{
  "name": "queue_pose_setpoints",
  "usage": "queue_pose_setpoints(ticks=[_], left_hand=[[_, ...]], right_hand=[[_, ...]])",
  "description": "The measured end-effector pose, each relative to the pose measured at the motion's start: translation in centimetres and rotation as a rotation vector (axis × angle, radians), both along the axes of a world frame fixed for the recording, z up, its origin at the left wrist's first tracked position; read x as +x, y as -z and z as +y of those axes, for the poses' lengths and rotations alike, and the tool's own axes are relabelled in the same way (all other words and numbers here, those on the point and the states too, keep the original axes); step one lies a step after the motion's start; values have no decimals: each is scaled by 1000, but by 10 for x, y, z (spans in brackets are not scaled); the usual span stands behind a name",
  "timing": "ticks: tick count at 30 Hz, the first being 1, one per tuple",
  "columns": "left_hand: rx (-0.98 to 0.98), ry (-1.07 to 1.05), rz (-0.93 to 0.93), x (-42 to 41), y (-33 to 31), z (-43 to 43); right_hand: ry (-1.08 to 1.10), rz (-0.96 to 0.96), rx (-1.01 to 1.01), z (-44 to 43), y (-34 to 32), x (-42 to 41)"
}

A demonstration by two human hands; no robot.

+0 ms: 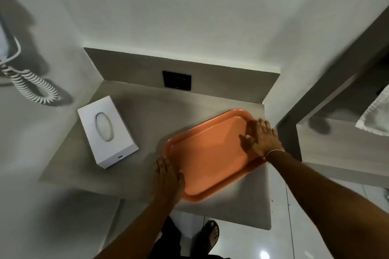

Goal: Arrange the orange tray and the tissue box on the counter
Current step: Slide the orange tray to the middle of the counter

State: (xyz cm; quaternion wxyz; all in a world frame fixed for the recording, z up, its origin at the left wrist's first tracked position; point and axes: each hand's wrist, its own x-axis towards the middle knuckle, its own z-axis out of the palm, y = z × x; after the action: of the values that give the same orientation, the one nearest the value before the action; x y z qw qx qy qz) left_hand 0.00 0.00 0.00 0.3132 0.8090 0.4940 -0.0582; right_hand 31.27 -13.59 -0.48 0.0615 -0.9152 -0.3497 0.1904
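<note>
The orange tray [210, 153] lies flat and empty on the grey counter [147, 115], turned at an angle, its far corner close to the counter's right edge. My left hand [167, 178] rests on the tray's near-left rim with the fingers closed over the edge. On the tray's far-right rim my right hand [263, 139] lies fingers spread, gripping that edge; a thin bracelet circles the wrist. The white tissue box [107, 130] sits on the counter's left part, apart from the tray, its oval slot facing up.
A black socket plate [176, 80] is set in the grey back panel. A white coiled phone cord [31, 84] hangs on the left wall. A grey shelf unit [341, 145] with a white towel [376, 115] stands at right. My sandalled foot [211, 235] shows below the counter edge.
</note>
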Motion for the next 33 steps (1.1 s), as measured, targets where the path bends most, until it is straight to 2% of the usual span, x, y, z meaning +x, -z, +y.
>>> queue_pose_setpoints(ticks=[4, 12, 19, 25, 33], left_hand=[[-82, -91, -15, 6, 0, -19], [-199, -233, -95, 29, -3, -24], [-259, -358, -243, 28, -1, -19], [-267, -326, -334, 18, -9, 26], [-232, -116, -304, 36, -29, 129]], right_hand=[[96, 84, -15, -14, 4, 11], [132, 221, 21, -9, 7, 7], [329, 357, 222, -4, -6, 9], [473, 429, 323, -1, -16, -10], [614, 417, 414, 21, -33, -46]])
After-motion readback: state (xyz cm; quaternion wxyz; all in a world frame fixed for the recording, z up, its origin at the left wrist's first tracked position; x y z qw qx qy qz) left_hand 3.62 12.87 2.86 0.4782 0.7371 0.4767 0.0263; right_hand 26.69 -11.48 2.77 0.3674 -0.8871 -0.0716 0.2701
